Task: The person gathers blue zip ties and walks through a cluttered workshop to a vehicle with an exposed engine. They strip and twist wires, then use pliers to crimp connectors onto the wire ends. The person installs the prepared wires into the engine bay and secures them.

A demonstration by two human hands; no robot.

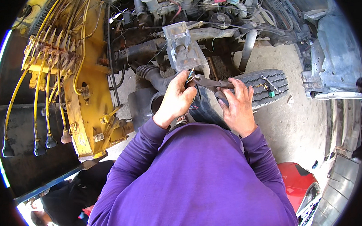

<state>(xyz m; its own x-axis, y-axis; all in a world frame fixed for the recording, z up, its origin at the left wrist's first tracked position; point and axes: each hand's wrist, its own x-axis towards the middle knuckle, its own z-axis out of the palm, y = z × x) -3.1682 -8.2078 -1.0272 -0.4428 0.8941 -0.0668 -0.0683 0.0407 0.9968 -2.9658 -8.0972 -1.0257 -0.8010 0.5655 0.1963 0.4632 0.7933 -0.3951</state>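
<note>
My left hand (175,97) is closed, with several thin coloured wires (190,76) pinched between thumb and fingers. From the other side, my right hand (238,108) grips a pair of pliers (208,82) by the handles. The jaws point left and lie right beside the wire ends; whether they bite on a wire is too small to tell. Just beyond both hands stands a worn grey metal bracket (185,52). Below the left hand, more thin wires (194,107) hang close to my purple shirt.
An open engine bay (185,8) with hoses spreads ahead. On the left stands a yellow machine (78,108) with levers. A tyre (263,86) carrying small items lies at right, near a blue-grey body panel (341,55). Behind are a red object (295,184) and another person (70,199).
</note>
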